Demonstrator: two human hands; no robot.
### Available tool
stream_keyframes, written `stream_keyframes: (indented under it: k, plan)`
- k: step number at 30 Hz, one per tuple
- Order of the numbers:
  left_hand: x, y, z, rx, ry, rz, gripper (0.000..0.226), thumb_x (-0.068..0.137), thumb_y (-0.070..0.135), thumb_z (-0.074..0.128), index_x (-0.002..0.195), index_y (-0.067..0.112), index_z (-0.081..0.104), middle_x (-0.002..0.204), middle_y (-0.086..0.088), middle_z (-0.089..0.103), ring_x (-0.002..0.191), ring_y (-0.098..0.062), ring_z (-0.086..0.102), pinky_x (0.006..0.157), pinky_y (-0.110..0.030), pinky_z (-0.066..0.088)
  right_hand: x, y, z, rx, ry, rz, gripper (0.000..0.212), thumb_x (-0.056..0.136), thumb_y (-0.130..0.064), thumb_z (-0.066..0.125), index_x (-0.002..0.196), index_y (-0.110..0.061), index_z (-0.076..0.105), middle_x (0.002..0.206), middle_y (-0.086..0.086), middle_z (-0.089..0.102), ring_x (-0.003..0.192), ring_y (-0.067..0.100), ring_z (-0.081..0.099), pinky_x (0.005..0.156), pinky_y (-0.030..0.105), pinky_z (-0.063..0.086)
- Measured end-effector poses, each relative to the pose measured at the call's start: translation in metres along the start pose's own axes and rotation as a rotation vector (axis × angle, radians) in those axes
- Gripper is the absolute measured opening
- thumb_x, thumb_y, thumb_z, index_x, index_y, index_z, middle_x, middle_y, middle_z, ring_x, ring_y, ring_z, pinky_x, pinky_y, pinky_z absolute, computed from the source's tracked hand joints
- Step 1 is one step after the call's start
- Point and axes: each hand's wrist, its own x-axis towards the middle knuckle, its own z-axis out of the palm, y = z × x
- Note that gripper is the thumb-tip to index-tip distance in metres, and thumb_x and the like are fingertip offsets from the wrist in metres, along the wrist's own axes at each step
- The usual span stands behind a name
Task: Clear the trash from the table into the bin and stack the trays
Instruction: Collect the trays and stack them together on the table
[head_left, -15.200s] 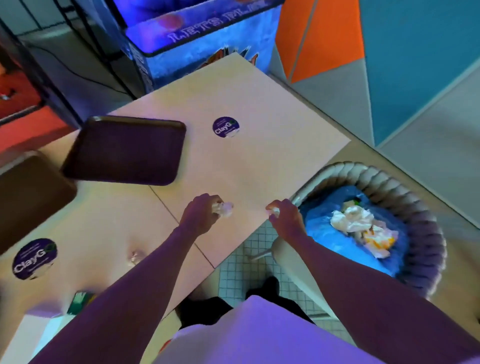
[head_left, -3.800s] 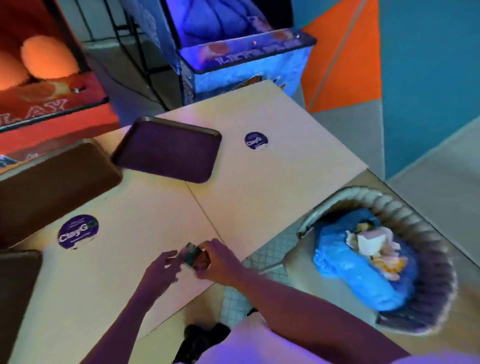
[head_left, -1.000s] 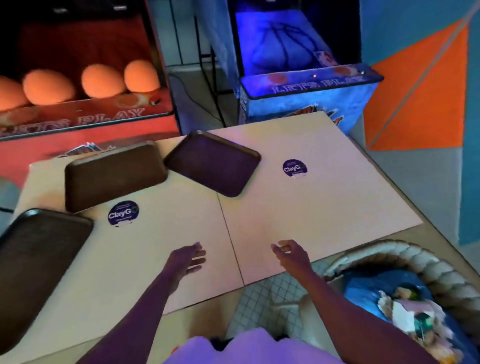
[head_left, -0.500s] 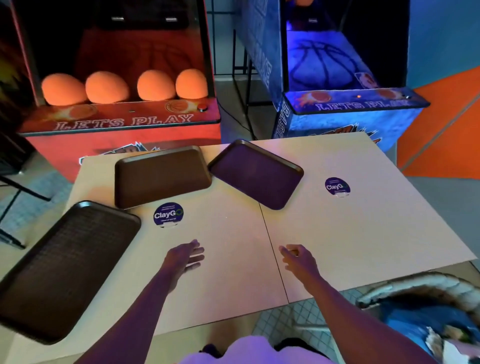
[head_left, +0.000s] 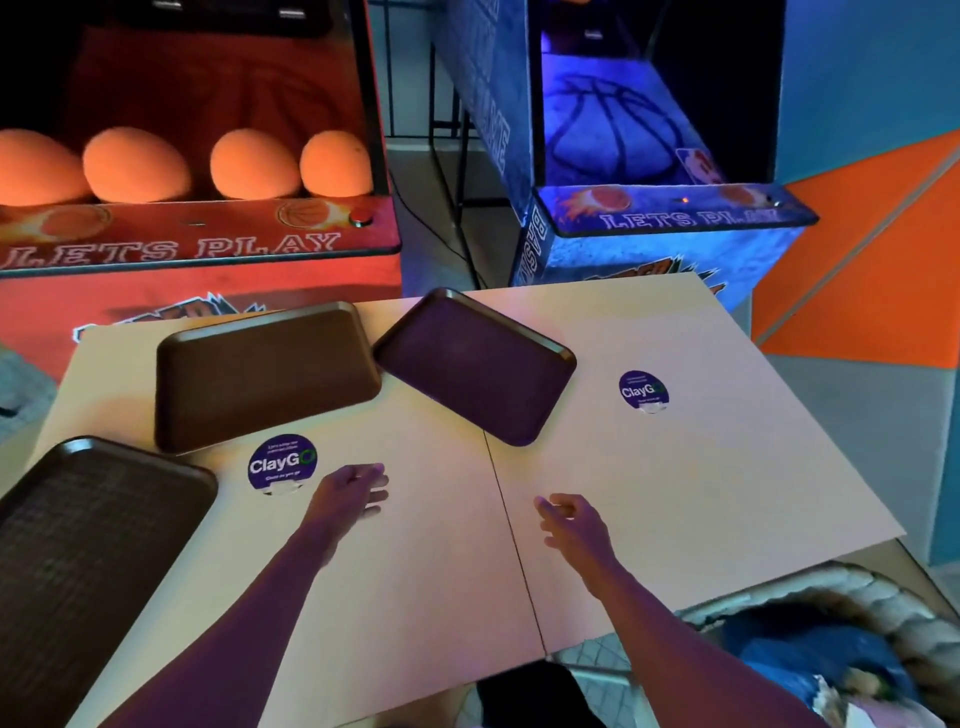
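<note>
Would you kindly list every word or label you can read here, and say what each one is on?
"LETS PLAY": front panel of the red arcade machine.
"LETS PLAY": front panel of the blue arcade machine.
"ClayGO": round purple sticker on the table, near the left hand; its small print is too small to read.
"ClayG": second round sticker, last letter unclear; small print unreadable.
Side lettering on the blue machine: only partly visible, unreadable.

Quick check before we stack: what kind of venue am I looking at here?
Most likely an arcade or family fun centre with a snack area. Two basketball hoop machines marked "LETS PLAY", a red one holding orange balls and a blue one, stand behind a table carrying cafeteria trays.
</note>
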Motion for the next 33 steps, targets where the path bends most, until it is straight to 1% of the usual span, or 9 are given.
stream_keyframes:
  k: [5, 9, 13, 16, 19, 22, 27, 30, 33]
  plan:
    - [0.05, 0.053, 0.044, 0.196, 0.065, 0.097, 0.046, 0.096, 0.043, 0.07, 0.128, 0.01, 0.064, 0.119, -0.009, 0.073, 0.105, -0.024, 0.073, 0.097, -0.051, 0.059, 0.063, -0.027, -0.014, -0.098, -0.035, -0.022, 0.059, 0.091, -0.05, 0.071, 0.132, -0.009, 0.058, 0.118, 0.009, 0.071, 0.106, 0.027, 0.071, 0.096, 0.048, 0.06]
    - [0.093, 0.095, 0.081, 0.472, 0.134, 0.165, 0.062, 0.092, 0.054, 0.071, 0.14, 0.017, 0.057, 0.137, -0.004, 0.065, 0.118, -0.021, 0.065, 0.095, -0.037, 0.053, 0.117, -0.054, -0.026, -0.198, -0.058, -0.043, 0.062, 0.09, -0.057, 0.068, 0.133, -0.014, 0.057, 0.123, 0.005, 0.07, 0.108, 0.025, 0.07, 0.1, 0.045, 0.057]
    - [0.152, 0.128, 0.107, 0.67, 0.092, 0.191, 0.072, 0.094, 0.049, 0.07, 0.151, 0.013, 0.045, 0.153, -0.009, 0.051, 0.137, -0.026, 0.053, 0.112, -0.043, 0.046, 0.179, -0.064, -0.029, -0.272, -0.065, -0.018, 0.064, 0.089, -0.057, 0.069, 0.132, -0.012, 0.057, 0.123, 0.007, 0.071, 0.112, 0.028, 0.07, 0.101, 0.042, 0.055]
    - [0.2, 0.145, 0.108, 0.783, 0.119, 0.194, 0.072, 0.095, 0.046, 0.07, 0.152, 0.011, 0.042, 0.154, -0.013, 0.049, 0.138, -0.029, 0.052, 0.113, -0.042, 0.044, 0.214, -0.064, -0.023, -0.323, -0.069, 0.009, 0.066, 0.09, -0.056, 0.068, 0.134, -0.01, 0.053, 0.126, 0.01, 0.071, 0.121, 0.031, 0.066, 0.103, 0.04, 0.052]
    - [0.249, 0.158, 0.105, 0.833, 0.171, 0.187, 0.071, 0.094, 0.043, 0.071, 0.151, 0.009, 0.045, 0.151, -0.017, 0.05, 0.137, -0.033, 0.051, 0.112, -0.047, 0.045, 0.243, -0.059, -0.017, -0.345, -0.063, 0.018, 0.065, 0.091, -0.056, 0.067, 0.134, -0.01, 0.05, 0.128, 0.011, 0.07, 0.119, 0.032, 0.067, 0.097, 0.038, 0.053]
    - [0.289, 0.166, 0.102, 0.892, 0.231, 0.158, 0.07, 0.093, 0.041, 0.071, 0.149, 0.007, 0.045, 0.147, -0.021, 0.049, 0.137, -0.038, 0.048, 0.111, -0.049, 0.044, 0.264, -0.054, -0.014, -0.408, -0.032, -0.014, 0.06, 0.091, -0.058, 0.065, 0.126, -0.011, 0.051, 0.117, 0.008, 0.072, 0.109, 0.031, 0.07, 0.087, 0.036, 0.055]
    - [0.338, 0.167, 0.079, 1.027, 0.228, 0.057, 0.081, 0.096, 0.04, 0.069, 0.158, 0.004, 0.03, 0.16, -0.024, 0.032, 0.149, -0.043, 0.032, 0.12, -0.052, 0.033, 0.283, -0.055, 0.005, -0.473, -0.008, -0.069, 0.055, 0.09, -0.059, 0.067, 0.113, -0.013, 0.048, 0.097, 0.004, 0.073, 0.093, 0.029, 0.074, 0.073, 0.034, 0.056]
    - [0.359, 0.167, 0.075, 1.038, 0.182, 0.016, 0.077, 0.099, 0.032, 0.066, 0.157, -0.002, 0.029, 0.157, -0.027, 0.038, 0.144, -0.043, 0.04, 0.115, -0.049, 0.038, 0.29, -0.052, 0.008, -0.498, 0.004, -0.101, 0.047, 0.094, -0.049, 0.067, 0.116, -0.011, 0.048, 0.099, 0.007, 0.074, 0.092, 0.028, 0.075, 0.074, 0.034, 0.059]
    - [0.368, 0.164, 0.074, 1.116, 0.186, 0.055, 0.053, 0.1, 0.021, 0.062, 0.145, -0.002, 0.046, 0.142, -0.027, 0.054, 0.129, -0.042, 0.054, 0.1, -0.045, 0.046, 0.297, -0.05, 0.006, -0.505, 0.007, -0.11, 0.04, 0.098, -0.038, 0.065, 0.119, -0.009, 0.047, 0.104, 0.012, 0.074, 0.097, 0.03, 0.075, 0.081, 0.038, 0.063]
